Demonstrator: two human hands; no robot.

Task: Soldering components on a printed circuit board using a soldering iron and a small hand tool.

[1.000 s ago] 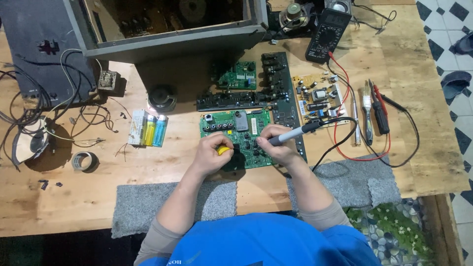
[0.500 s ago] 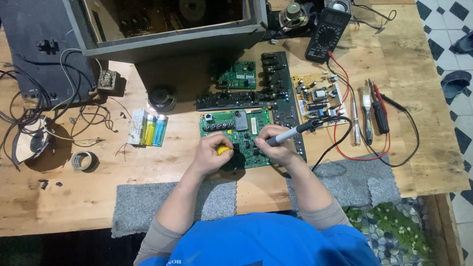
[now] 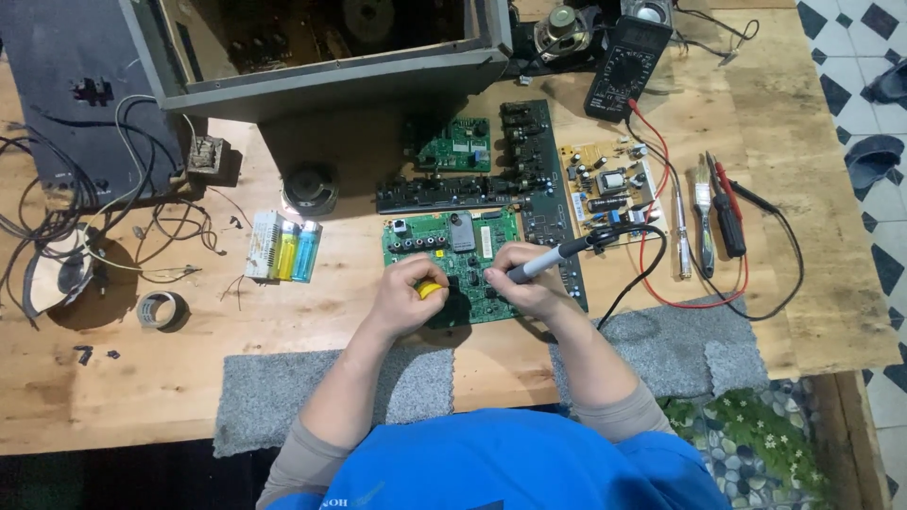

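Note:
A green circuit board (image 3: 453, 247) lies flat on the wooden table (image 3: 189, 368) in front of me. My left hand (image 3: 408, 295) rests on the board's lower left part and grips a small yellow object (image 3: 430, 289). My right hand (image 3: 525, 280) holds a soldering iron (image 3: 557, 257) with a grey handle and black cord; its tip end is hidden under my fingers over the board.
Behind the board lie a long black board (image 3: 444, 194), a smaller green board (image 3: 458, 146) and a tan power board (image 3: 609, 184). A multimeter (image 3: 625, 68) with red and black leads, a brush and screwdrivers sit right. Lighters (image 3: 295, 250), tape roll (image 3: 161, 309) and wires lie left. An open cabinet (image 3: 321, 57) stands behind.

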